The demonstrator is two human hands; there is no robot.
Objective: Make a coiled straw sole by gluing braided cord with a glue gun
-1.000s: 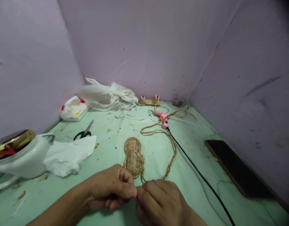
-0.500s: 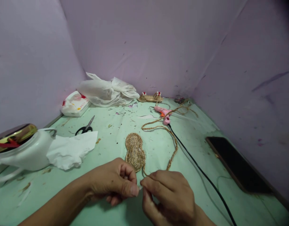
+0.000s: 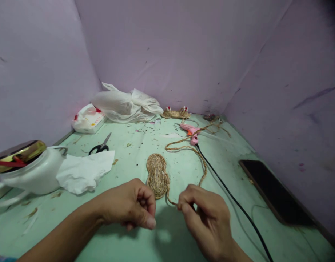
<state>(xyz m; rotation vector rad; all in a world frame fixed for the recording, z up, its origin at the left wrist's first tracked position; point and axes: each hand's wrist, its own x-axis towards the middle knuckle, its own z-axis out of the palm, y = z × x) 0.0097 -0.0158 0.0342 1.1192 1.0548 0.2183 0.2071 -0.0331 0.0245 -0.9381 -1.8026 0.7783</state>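
A sole-shaped piece of coiled braided straw rope (image 3: 157, 176) lies flat in the middle of the table. From its lower right edge a loose length of braided rope (image 3: 170, 198) runs to my right hand (image 3: 207, 214), which pinches it between thumb and forefinger. My left hand (image 3: 134, 205) is just below and left of the coiled piece. Its fingers are curled and the thumb lies against them; whatever they hold, if anything, is hidden. Past my right hand the rope continues up the table, looping by a pink glue gun (image 3: 190, 131).
Black-handled scissors (image 3: 101, 145), white tissue (image 3: 87, 171) and a white pot (image 3: 39, 176) are on the left. A tissue box (image 3: 89, 120), plastic bag (image 3: 126, 105) and beaded woven piece (image 3: 175, 113) sit at the back. A phone (image 3: 273, 193) and black cord (image 3: 230, 193) lie right.
My hands have drawn apart, the right one moving right and slightly up with the rope. The thin pale bit seen between my fingertips no longer shows there.
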